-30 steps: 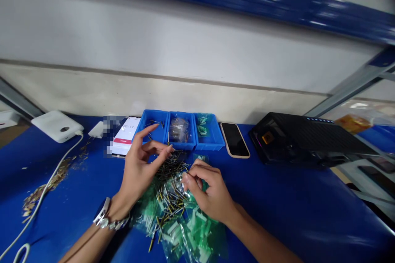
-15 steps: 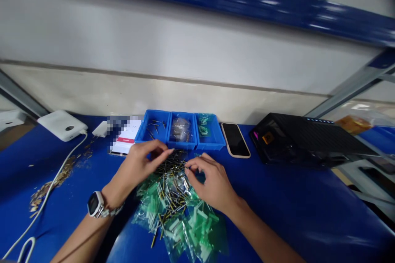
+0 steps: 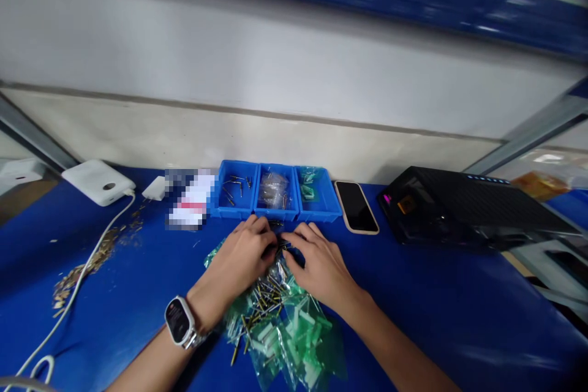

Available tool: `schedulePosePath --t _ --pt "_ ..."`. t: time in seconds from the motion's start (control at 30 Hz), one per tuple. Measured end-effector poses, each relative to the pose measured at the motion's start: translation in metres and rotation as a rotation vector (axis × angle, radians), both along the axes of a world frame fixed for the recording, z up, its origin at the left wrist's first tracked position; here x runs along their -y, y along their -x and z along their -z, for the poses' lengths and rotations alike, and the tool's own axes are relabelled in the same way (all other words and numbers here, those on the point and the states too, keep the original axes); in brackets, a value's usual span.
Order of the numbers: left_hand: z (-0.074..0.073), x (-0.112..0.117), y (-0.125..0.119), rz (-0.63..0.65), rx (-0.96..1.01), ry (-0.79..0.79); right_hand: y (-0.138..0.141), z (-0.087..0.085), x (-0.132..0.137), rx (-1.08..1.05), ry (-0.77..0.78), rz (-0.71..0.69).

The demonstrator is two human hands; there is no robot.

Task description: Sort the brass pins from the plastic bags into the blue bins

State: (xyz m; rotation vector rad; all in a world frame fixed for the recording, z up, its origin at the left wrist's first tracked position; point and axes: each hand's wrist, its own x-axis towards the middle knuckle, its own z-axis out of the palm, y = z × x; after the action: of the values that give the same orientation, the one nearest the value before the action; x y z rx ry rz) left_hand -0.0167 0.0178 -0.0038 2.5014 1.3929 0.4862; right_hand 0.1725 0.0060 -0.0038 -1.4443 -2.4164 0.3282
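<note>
A loose pile of slim silver-and-gold metal pieces, like screws or pins (image 3: 266, 297), lies on the blue table in front of me. My left hand (image 3: 245, 251) reaches over the far part of the pile, fingers curled down and tips hidden. Across from it, my right hand (image 3: 319, 263) is at the pile's right side, thumb and forefinger apart, with dark slim pieces between the two hands. Thin green plastic bags (image 3: 305, 343) with pale, short sticks in them lie below and around the pile.
Behind the pile stand three joined blue bins: the left bin (image 3: 236, 190) holds a few metal pieces, the middle bin (image 3: 275, 215) clear bags, the right bin (image 3: 324, 196) green bags. A phone (image 3: 357, 207) and black device (image 3: 441, 208) are right; a white power bank (image 3: 98, 184) is left.
My left hand has moved right and down onto the pile, its fingers curling in. My right hand has shifted slightly, its thumb and forefinger parting. The view has tilted a little.
</note>
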Motion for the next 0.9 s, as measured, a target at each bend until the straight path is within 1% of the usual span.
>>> schedulePosePath --t 0.1,0.2,0.27,0.37,0.43,0.53,0.6,0.63,0.67,0.73,0.9 --pt "0.002 0.001 -0.005 0.018 -0.084 -0.095 0.0 0.0 -0.002 0.012 -0.028 -0.007" --pt "0.001 0.001 -0.003 0.067 -0.097 -0.139 0.0 0.0 -0.004 -0.026 -0.045 -0.002" --pt "0.0 0.001 0.0 0.082 -0.072 -0.134 0.0 0.001 -0.005 -0.098 -0.048 0.009" --pt "-0.003 0.002 0.007 0.086 0.006 -0.128 -0.001 0.004 -0.006 -0.28 -0.021 0.034" --pt "-0.004 0.002 0.011 0.103 0.074 -0.148 -0.001 0.007 -0.007 -0.434 0.047 0.06" --pt "-0.006 0.004 0.014 0.178 0.13 -0.183 -0.001 0.011 -0.008 -0.668 0.226 0.093" --pt "-0.008 0.005 0.013 0.221 0.143 -0.2 -0.001 0.012 -0.008 -0.77 0.319 0.084" --pt "-0.009 0.005 0.013 0.23 0.153 -0.21 0.0 0.012 -0.007 -0.796 0.339 0.076" --pt "-0.01 0.005 0.012 0.234 0.167 -0.218 0.0 0.011 -0.006 -0.802 0.34 0.068" --pt "-0.01 0.006 0.012 0.238 0.206 -0.22 0.001 0.008 -0.004 -0.773 0.29 0.049" --pt "-0.01 0.005 0.012 0.224 0.287 -0.179 0.001 -0.004 0.003 -0.662 0.058 -0.035"
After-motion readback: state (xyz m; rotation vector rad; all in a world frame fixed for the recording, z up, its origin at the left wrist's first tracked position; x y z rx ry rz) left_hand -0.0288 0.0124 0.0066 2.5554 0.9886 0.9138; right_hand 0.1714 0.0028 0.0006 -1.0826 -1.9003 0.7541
